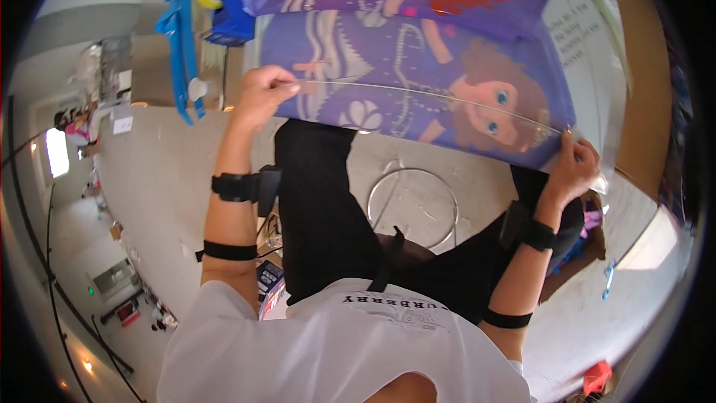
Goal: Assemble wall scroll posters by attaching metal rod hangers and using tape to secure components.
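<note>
As both hands pinch it, purple sheet spans between.

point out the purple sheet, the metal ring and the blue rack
purple sheet [418, 75], head view, on its printed middle
metal ring [412, 172], head view, on the top of its rim
blue rack [179, 37], head view, on its long bar

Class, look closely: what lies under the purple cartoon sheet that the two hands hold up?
Below the purple sheet held by the left hand and right hand are black trousers and a metal ring on the pale floor. Whatever lies directly beneath the sheet is hidden.
</note>
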### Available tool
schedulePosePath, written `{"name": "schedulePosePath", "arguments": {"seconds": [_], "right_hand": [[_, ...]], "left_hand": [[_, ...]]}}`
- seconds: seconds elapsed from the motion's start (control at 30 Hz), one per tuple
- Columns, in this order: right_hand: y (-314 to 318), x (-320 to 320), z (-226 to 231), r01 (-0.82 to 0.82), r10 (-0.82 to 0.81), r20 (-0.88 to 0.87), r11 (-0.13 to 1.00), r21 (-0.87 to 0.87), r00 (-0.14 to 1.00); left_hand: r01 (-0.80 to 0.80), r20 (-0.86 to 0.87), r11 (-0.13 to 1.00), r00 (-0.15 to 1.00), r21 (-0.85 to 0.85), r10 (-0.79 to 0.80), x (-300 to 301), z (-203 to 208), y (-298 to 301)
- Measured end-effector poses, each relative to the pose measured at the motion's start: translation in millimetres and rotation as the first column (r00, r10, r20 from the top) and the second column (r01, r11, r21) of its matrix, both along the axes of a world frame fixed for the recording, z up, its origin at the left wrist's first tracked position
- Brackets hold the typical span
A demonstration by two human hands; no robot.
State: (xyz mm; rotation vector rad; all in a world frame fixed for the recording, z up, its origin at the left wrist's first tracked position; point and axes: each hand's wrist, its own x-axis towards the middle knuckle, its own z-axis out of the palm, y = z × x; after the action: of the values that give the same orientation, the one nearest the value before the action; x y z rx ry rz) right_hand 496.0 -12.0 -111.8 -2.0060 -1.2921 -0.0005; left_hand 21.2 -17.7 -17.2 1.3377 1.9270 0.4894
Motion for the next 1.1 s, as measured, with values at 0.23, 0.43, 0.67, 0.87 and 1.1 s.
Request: {"name": "schedulePosePath", "arguments": {"seconds": [0.23,0.43,0.67,0.87,1.1], "right_hand": [[0.5,-3.3,-4.1,0.019,-0.020,-0.013,0.998,-0.068,1.000],[1.1,-2.7,-3.6,0.006,-0.004,0.018,0.997,-0.073,1.000],[0.4,-1.2,-5.5,0.014,-0.012,0.027,0.996,-0.089,1.000],[-0.9,-1.9,-5.2,0.024,-0.022,0.024,0.994,-0.111,0.999],[-0.6,-3.7,-2.2,0.017,-0.014,0.028,0.993,-0.114,1.000]], "left_hand": [[-0.036,-0.122,0.997,0.992,0.063,0.044,-0.9,-16.7,-3.4],[-0.067,-0.169,0.998,0.984,-0.019,0.063,0.9,-27.7,-0.3],[-0.114,-0.099,0.991,0.988,0.064,0.120,0.4,-36.4,3.5],[0.008,-0.236,0.998,0.972,0.055,0.006,3.0,-33.6,10.0],[-0.015,-0.280,0.999,0.960,0.045,0.027,6.4,-35.3,10.6]]}}
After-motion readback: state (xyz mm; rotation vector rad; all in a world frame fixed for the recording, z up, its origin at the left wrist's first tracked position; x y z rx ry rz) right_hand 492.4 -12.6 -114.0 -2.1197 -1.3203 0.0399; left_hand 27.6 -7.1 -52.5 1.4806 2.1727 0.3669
